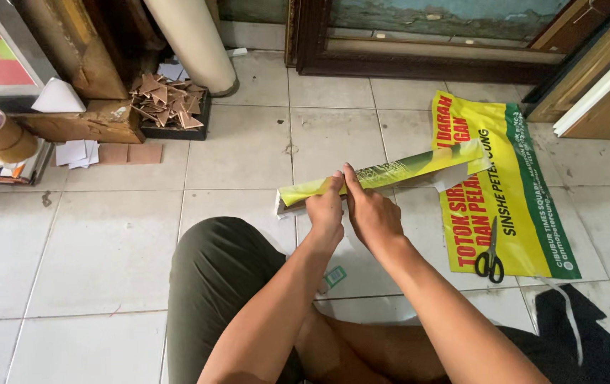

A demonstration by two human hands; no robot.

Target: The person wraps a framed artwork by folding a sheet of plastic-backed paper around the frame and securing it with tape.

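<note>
Yellow-green printed banner (pixel 511 192) spread on tiled floor (pixel 105 242), one strip (pixel 383 174) folded over a long bar. Left hand (pixel 325 212) and right hand (pixel 370 213) both closed on that strip, pressing the wrap. Scissors (pixel 490 257) lying on banner nearby.

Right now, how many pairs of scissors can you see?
1: the black-handled scissors lie on the yellow banner on the floor, right of both hands. Others may be hidden.
</note>
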